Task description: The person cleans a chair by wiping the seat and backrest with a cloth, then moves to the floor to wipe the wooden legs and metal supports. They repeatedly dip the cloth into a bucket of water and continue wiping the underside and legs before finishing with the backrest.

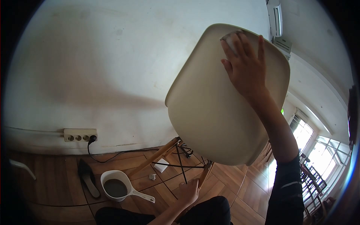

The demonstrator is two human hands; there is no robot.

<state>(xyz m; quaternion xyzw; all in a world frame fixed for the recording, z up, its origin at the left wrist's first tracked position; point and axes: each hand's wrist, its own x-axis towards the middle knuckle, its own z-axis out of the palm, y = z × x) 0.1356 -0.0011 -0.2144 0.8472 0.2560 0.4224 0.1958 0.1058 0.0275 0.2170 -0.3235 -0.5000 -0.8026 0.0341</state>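
Observation:
A chair with a pale beige moulded shell (213, 101) is tilted up in front of me, its smooth surface facing me. My right hand (247, 67) lies on the upper part of the shell, fingers spread, pressing a small greyish-white cloth (229, 40) against it near the edge. Low down, my left hand (189, 193) is wrapped around a wooden chair leg (205, 174), just above my knees. Black metal rods (181, 165) cross between the legs under the shell.
A white dipper (106, 176) of murky liquid stands on the wood-patterned floor beside a dark shoe (87, 178). Behind the legs lie a white block-like item (161, 165) and a crumpled scrap (152, 176). A wall-side power strip (80, 135) has a black cord plugged in.

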